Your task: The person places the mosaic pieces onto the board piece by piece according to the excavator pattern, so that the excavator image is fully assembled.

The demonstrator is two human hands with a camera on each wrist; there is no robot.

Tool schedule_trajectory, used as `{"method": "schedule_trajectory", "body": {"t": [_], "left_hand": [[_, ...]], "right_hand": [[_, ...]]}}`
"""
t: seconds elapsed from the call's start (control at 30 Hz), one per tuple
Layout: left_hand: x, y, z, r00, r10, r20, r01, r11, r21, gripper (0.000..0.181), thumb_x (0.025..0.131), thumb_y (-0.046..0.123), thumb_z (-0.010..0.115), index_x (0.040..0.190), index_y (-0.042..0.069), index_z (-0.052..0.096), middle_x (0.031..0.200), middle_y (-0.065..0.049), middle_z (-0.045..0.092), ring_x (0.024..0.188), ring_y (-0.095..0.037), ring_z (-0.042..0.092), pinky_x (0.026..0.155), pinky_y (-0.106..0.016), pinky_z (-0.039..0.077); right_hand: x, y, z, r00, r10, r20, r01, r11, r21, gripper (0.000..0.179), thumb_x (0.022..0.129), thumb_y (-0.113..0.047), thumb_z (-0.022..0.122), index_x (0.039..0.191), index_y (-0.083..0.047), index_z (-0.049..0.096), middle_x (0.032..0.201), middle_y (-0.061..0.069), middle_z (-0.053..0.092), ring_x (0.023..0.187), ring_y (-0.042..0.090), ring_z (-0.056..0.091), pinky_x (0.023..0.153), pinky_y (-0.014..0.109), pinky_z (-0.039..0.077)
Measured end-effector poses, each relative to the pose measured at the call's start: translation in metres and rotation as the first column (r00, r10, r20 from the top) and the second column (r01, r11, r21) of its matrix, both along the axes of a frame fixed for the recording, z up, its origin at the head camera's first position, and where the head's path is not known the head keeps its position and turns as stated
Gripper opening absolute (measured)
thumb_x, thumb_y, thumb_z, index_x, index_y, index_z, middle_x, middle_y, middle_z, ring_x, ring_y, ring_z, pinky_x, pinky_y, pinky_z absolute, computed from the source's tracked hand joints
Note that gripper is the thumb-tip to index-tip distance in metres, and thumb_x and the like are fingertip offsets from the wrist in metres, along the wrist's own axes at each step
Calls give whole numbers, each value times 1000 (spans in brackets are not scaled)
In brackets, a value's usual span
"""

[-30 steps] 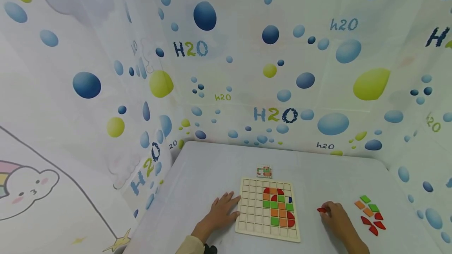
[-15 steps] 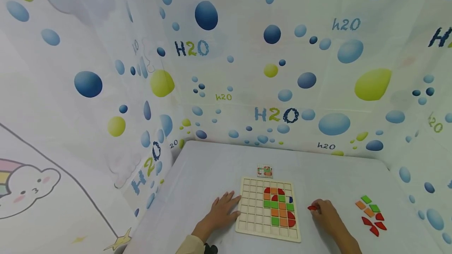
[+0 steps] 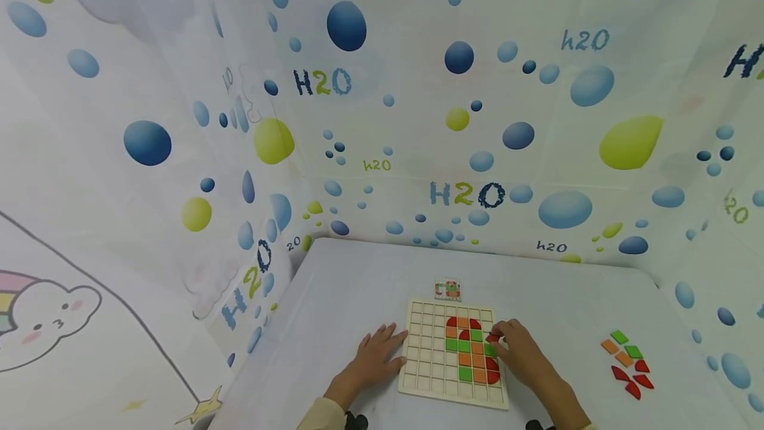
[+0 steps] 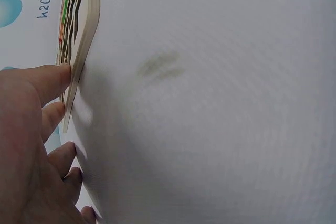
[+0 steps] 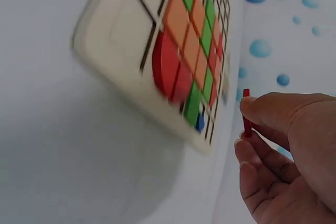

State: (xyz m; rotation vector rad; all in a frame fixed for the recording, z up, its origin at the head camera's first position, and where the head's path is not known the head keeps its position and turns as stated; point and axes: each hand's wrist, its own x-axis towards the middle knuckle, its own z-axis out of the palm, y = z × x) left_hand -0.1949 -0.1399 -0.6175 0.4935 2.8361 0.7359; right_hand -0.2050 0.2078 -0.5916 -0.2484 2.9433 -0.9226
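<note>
A cream wooden grid board (image 3: pixel 425 353) lies on the table, with orange, green and red pieces and a blue piece (image 5: pixel 200 123) set in its right half. My left hand (image 3: pixel 375 358) rests flat beside the board's left edge, thumb and fingertips touching the rim. Between thumb and fingers, my right hand (image 3: pixel 522 352) pinches a thin red tile (image 5: pixel 247 114) with a curved side. In the head view that tile is over the board's right edge, near the blue piece's cell, which the hand partly covers.
Behind the board lies a small patterned card (image 3: pixel 447 289). Off to the right is a loose group of green tiles (image 3: pixel 619 337), orange tiles (image 3: pixel 609 346) and red curved tiles (image 3: pixel 633 389) on the white tabletop (image 3: pixel 346 284). A printed curtain stands behind the table.
My right hand has travelled left with the red tile, from the bare table to the board's right edge. The left hand and the board stay put.
</note>
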Motion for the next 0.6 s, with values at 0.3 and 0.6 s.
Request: {"method": "schedule_trajectory", "body": {"t": [0.3, 0.6], "left_hand": [[2, 1, 3, 1000, -9, -12, 9, 1000, 12, 58, 104, 39, 65, 157, 20, 52, 167, -17, 41, 155, -44, 34, 122, -72, 23], [-2, -2, -10, 999, -12, -43, 14, 999, 31, 58, 105, 43, 62, 158, 23, 50, 167, -17, 41, 155, -45, 34, 121, -74, 22]], "right_hand": [[6, -47, -10, 972, 173, -159, -177, 984, -15, 20, 91, 0, 81, 104, -10, 69, 100, -2, 61, 93, 14, 56, 75, 28, 55], [10, -68, -15, 949, 260, -179, -254, 965, 56, 18, 90, -3, 81, 95, -12, 66, 96, -3, 57, 89, 13, 54, 73, 29, 55]]}}
